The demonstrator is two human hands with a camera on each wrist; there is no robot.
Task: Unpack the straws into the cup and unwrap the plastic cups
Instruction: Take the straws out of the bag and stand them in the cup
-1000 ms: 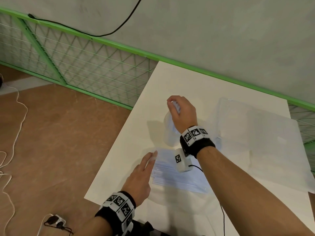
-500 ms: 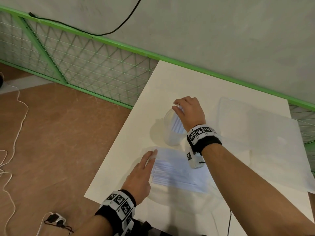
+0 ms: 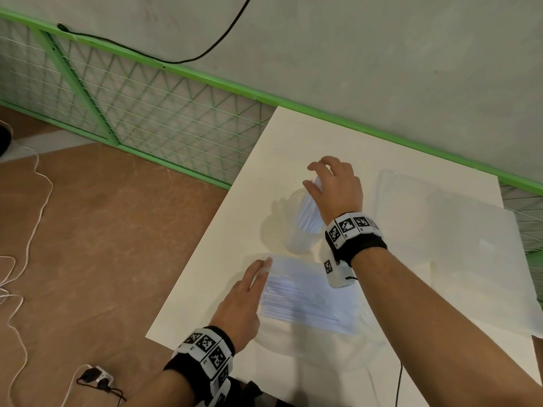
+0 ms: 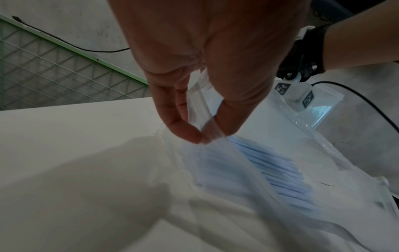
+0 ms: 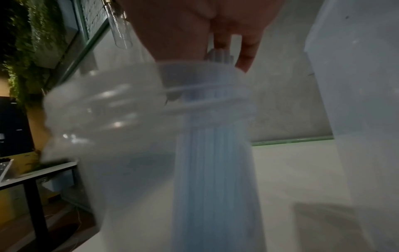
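A clear plastic cup (image 3: 298,230) (image 5: 121,136) stands on the white table (image 3: 296,136). A bundle of pale blue straws (image 3: 308,214) (image 5: 215,153) leans inside it. My right hand (image 3: 333,186) is over the cup, fingers (image 5: 247,51) curled round the straw tops. In front of the cup lies the clear straw bag (image 3: 308,301) with several straws (image 4: 278,172) still inside. My left hand (image 3: 249,292) pinches the bag's open edge (image 4: 200,119) between thumb and fingers.
Crumpled clear plastic wrapping (image 3: 446,230) covers the table's right side. The table's left edge drops to a brown floor with white cables (image 3: 26,259) and a plug (image 3: 94,380). A green mesh fence (image 3: 147,92) and grey wall stand behind.
My right hand lowered the bundle of straws into the cup, then rose a little with its index finger lifting. The left hand stayed on the bag's edge.
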